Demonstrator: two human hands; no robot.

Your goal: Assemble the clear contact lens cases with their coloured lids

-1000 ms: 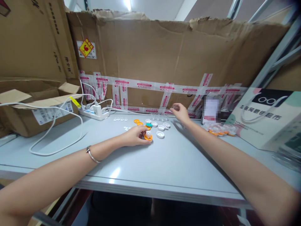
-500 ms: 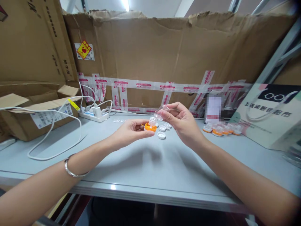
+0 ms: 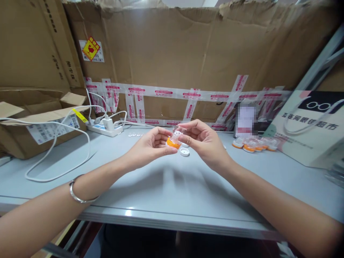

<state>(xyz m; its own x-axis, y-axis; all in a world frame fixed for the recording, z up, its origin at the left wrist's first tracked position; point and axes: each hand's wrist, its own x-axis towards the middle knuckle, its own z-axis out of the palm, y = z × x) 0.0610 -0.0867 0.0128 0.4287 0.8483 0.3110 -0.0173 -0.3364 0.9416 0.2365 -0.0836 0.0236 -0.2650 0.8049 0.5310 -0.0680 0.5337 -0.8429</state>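
Observation:
Between thumb and fingers, my left hand (image 3: 150,144) grips an orange ring-shaped base (image 3: 173,143) with a white spoked wheel (image 3: 177,134) standing on it. My right hand (image 3: 205,141) pinches a clear plastic cover (image 3: 176,129), which sits over the wheel and against the orange base. The cover is tilted slightly, and my fingers hide part of its rim. Just below, a round white cap (image 3: 184,152) lies on the table. Another white round part is mostly hidden behind my right fingers.
Several finished-looking orange and clear pieces (image 3: 249,146) stand at the right, before a blurred phone-like screen (image 3: 245,120) and a paper bag (image 3: 309,132). Small white parts (image 3: 134,135) lie at the back left. A power strip (image 3: 106,129), a white cable (image 3: 57,175) and cardboard boxes (image 3: 161,46) surround the grey table (image 3: 166,193).
My right hand has brought the clear cover down over the white wheel onto the orange base. My left hand still holds the base. The whole view has tipped slightly downward.

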